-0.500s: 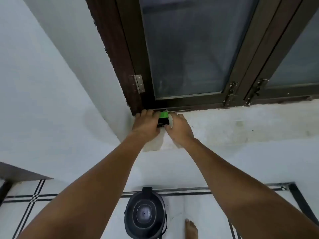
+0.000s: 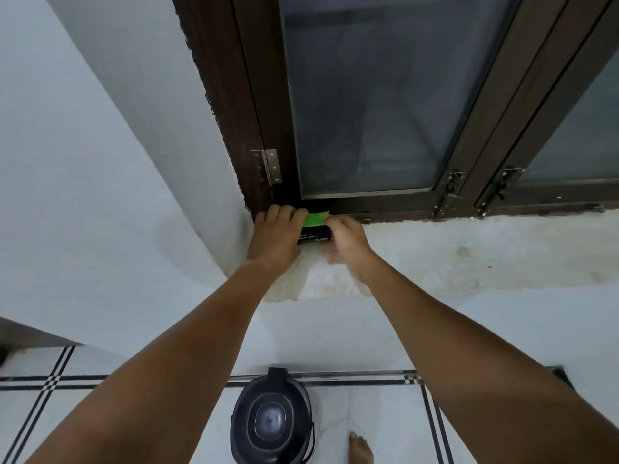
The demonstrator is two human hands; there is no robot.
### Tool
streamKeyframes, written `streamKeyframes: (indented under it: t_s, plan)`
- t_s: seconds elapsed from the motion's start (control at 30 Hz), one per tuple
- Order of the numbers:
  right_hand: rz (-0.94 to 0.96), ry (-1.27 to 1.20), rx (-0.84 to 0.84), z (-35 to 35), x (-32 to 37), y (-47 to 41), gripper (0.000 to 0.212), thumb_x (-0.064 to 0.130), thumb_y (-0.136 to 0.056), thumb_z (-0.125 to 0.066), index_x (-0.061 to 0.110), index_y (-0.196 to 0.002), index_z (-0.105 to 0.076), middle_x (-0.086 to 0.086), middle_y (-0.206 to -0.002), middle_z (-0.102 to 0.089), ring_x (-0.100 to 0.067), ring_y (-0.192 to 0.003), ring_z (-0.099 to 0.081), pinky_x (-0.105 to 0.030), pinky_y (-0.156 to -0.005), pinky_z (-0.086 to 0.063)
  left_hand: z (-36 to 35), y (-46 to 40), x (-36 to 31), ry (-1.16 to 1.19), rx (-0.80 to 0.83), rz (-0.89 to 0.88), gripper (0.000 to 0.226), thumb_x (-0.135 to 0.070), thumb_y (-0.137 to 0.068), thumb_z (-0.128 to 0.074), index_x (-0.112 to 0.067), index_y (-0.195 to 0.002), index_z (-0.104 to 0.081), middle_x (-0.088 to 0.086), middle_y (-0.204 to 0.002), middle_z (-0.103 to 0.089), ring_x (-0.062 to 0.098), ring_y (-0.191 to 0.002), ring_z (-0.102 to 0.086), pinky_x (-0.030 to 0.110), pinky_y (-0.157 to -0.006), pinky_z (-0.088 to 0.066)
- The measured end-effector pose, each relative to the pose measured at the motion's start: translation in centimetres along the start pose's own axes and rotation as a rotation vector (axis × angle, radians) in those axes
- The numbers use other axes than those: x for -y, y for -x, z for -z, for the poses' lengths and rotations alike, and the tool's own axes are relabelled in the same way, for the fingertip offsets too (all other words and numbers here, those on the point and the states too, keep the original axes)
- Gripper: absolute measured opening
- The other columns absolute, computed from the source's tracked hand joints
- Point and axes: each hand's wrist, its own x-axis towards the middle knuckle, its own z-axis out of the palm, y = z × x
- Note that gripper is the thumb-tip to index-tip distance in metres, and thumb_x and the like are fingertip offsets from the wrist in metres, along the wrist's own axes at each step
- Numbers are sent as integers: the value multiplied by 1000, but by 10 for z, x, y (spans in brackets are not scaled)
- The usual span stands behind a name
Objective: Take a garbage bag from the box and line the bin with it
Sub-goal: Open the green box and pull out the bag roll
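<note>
A small black and green garbage bag box lies on the white window sill, in the corner by the dark window frame. My left hand grips the box's left end. My right hand sits at its right end, fingertips pinched on the green top edge; I cannot tell whether a bag is between them. Down on the floor between my forearms stands the black bin, unlined, its dark bottom visible.
A brown framed window with closed latches rises behind the sill. White walls meet at the left. The floor has white tiles with black lines. A bare foot stands just right of the bin.
My right hand has shifted slightly right and down, uncovering more of the box's black front and green top. The left hand stays on the box.
</note>
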Motion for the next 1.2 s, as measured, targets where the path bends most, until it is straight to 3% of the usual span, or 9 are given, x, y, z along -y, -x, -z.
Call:
streamKeyframes:
  t_s: [0.1, 0.23, 0.33, 0.5, 0.73, 1.0, 1.2]
  plan:
    - [-28, -44, 59, 6, 8, 4, 17, 30, -97, -62, 23, -112, -63, -2, -108, -65, -23, -78, -72, -50, -83, -62, 3, 9, 2, 8, -27, -59, 81, -17, -88, -77, -17, -158, -37, 12, -140, -51, 34, -126, -46, 45, -103, -42]
    - [-26, -175, 168, 9, 10, 9, 17, 11, -94, -68, 15, -110, -69, -17, -125, -64, -28, -110, -68, -41, -86, -63, 3, 19, 6, 20, -4, -13, 68, -21, -89, -73, -19, -150, -43, 10, -138, -53, 33, -122, -48, 42, -100, -41]
    - [-26, -197, 236, 14, 7, 15, 28, 6, -94, -68, 10, -122, -69, -17, -126, -66, -28, -115, -66, -38, -85, -63, 4, 24, 4, 104, 33, 26, 65, -22, -90, -73, -24, -147, -42, 7, -143, -56, 33, -125, -52, 42, -101, -38]
    - [-31, -250, 274, 26, 3, 20, 30, 3, -98, -63, 10, -127, -68, -16, -126, -67, -32, -116, -67, -37, -84, -63, 3, 25, 3, 143, 35, 12, 63, -23, -90, -73, -26, -145, -44, 3, -145, -57, 30, -128, -53, 42, -104, -36]
    - [39, 4, 232, 31, 7, 19, 31, 9, -94, -69, 7, -125, -67, -17, -117, -72, -24, -96, -77, -43, -80, -64, 4, 22, -5, 52, 53, -24, 67, -24, -93, -71, -27, -152, -40, 5, -153, -53, 32, -137, -48, 45, -109, -36]
    - [36, 36, 234, 37, 3, 21, 37, 19, -93, -71, 11, -129, -67, -12, -119, -71, -24, -100, -75, -43, -71, -65, 7, 19, -10, -9, 61, -36, 66, -21, -95, -68, -30, -154, -40, 5, -153, -53, 33, -139, -48, 46, -111, -35]
    - [15, 78, 227, 38, 7, 18, 32, 14, -94, -69, 12, -126, -67, -12, -120, -69, -25, -96, -76, -40, -70, -65, 9, 18, -14, -58, 57, -49, 66, -20, -94, -68, -29, -153, -41, 5, -152, -55, 34, -135, -50, 47, -109, -36]
